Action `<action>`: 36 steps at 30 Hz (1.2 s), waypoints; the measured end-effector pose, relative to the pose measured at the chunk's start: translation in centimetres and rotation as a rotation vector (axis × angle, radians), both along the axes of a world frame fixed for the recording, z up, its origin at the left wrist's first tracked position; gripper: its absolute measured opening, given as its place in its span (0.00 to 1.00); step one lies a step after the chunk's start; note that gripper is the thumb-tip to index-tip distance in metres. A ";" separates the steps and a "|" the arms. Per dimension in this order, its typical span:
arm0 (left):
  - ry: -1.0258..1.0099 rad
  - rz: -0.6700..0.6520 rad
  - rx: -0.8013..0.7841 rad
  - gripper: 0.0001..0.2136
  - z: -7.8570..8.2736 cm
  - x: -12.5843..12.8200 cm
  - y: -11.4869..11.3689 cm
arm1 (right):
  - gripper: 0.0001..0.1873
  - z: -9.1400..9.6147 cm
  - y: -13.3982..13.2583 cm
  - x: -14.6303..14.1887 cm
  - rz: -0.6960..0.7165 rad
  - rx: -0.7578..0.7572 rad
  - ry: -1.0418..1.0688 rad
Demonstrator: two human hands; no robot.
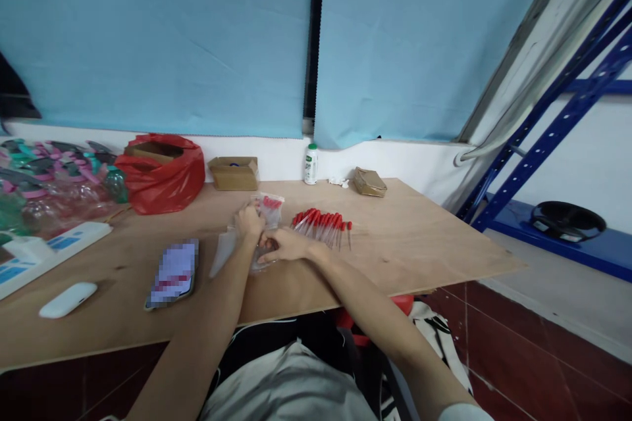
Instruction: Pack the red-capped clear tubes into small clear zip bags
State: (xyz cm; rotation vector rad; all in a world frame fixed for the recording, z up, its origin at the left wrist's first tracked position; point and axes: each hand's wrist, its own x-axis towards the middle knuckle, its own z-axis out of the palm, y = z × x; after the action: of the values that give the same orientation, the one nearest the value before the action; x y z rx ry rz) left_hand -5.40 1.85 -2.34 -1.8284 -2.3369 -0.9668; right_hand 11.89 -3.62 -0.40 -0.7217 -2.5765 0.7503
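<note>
My left hand (249, 222) is closed on the top of a clear plastic bag (266, 210) that has red-capped tubes inside it. My right hand (284, 245) is curled beside it, pinching the bag's lower part on the wooden table (419, 243). Just to the right of both hands lies a row of several red-capped clear tubes (323, 223). Another flat clear bag (222, 253) rests under my left forearm.
A phone (172, 274) and a white oblong device (68, 300) lie at the front left. A power strip (44, 253), a red bag (162, 174), cardboard boxes (234, 173), a small white bottle (311, 164) and a brown packet (369, 182) line the back. Blue shelving (557, 138) stands right.
</note>
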 end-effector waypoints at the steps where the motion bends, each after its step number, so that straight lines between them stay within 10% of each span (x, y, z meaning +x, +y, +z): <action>1: -0.026 -0.002 0.013 0.19 0.1 -0.1 0.0 | 0.23 -0.1 0.1 0.0 -0.004 -0.010 0.007; 10: -0.119 -0.055 0.246 0.16 2.3 -0.6 -1.0 | 0.17 -0.3 0.4 0.5 -0.050 -0.134 0.255; 21: 0.045 -0.416 0.649 0.14 4.2 1.6 -3.1 | 0.26 1.1 3.0 3.3 -0.726 0.327 0.734; 36: 0.016 -0.352 0.633 0.14 3.8 3.1 -3.7 | 0.16 0.3 4.6 3.3 -0.593 -0.087 0.900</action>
State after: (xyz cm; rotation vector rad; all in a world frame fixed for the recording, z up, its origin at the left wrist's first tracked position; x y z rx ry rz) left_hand -2.29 -1.81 1.43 -1.9494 -1.4510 -1.4954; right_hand 15.18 0.95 -0.09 -0.8543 -1.4348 0.7486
